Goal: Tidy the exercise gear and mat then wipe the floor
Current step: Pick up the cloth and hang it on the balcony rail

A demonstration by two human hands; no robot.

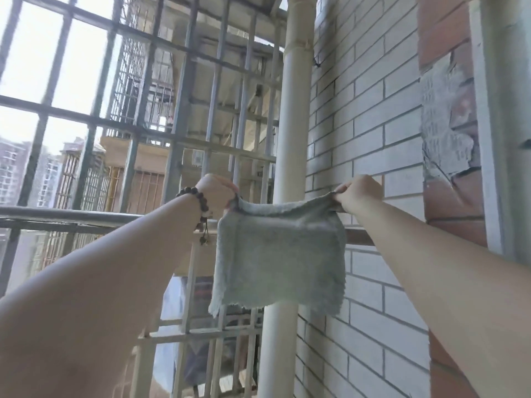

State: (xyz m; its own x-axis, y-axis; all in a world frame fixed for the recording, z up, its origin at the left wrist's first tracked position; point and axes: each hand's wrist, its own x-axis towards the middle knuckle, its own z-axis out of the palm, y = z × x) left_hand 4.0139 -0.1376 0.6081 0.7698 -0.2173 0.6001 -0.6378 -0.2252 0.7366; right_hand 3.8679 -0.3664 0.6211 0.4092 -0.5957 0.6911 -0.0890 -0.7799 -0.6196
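A pale grey-green cloth point(280, 262) hangs spread out in front of a horizontal metal rail point(66, 218) on a balcony. My left hand point(215, 192), with a dark bead bracelet on its wrist, pinches the cloth's top left corner. My right hand point(357, 192) pinches the top right corner. The cloth's top edge sags between the two hands, slightly above the rail, and its lower edge hangs free. Whether the cloth rests on the rail I cannot tell.
A white vertical pipe point(296, 110) runs behind the cloth. A white brick-tiled wall point(367, 124) stands at the right, with red tiles point(448, 27) beyond it. A metal security grille point(184, 90) closes off the balcony, with other buildings outside.
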